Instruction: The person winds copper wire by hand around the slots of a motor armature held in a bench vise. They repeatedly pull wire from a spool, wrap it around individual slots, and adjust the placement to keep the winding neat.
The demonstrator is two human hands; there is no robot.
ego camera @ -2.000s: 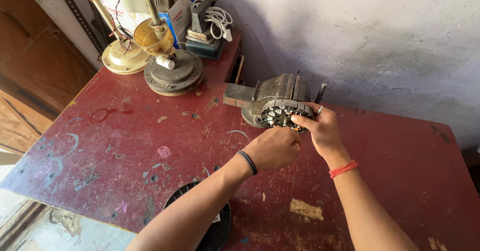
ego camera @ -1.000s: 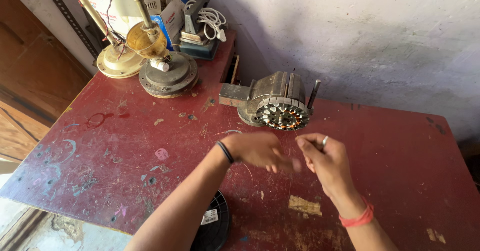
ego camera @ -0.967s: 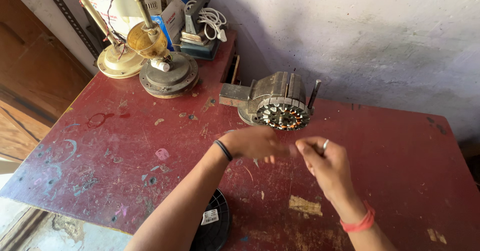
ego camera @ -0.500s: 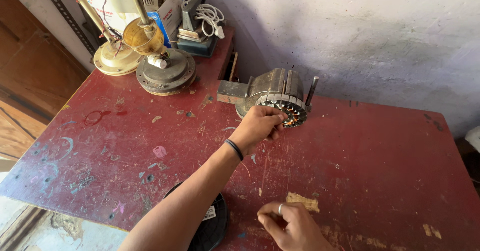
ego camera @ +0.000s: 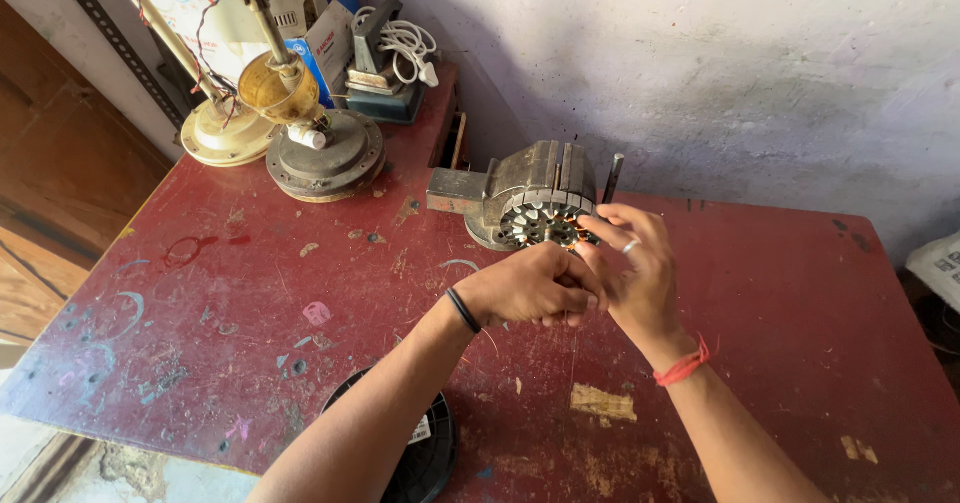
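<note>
A grey metal motor stator (ego camera: 535, 195) with copper windings lies on its side on the red table (ego camera: 250, 293), near the wall. My left hand (ego camera: 530, 288), with a black band on the wrist, is curled just in front of the stator's open face, its fingers pinched on a thin copper wire; a faint strand trails below it. My right hand (ego camera: 632, 275), with a ring and a red wrist thread, presses against the left fingertips and pinches at the same spot. The wire itself is mostly hidden between the fingers.
A black spool (ego camera: 418, 455) sits at the table's front edge under my left forearm. Two round fan bases (ego camera: 325, 155) with a brass-coloured part stand at the back left, beside a blue box (ego camera: 325, 35) and a white cable (ego camera: 402, 39). A wall runs behind.
My right hand has come up from the table's front edge to meet the left hand. The left hand has drawn back a little from the stator face.
</note>
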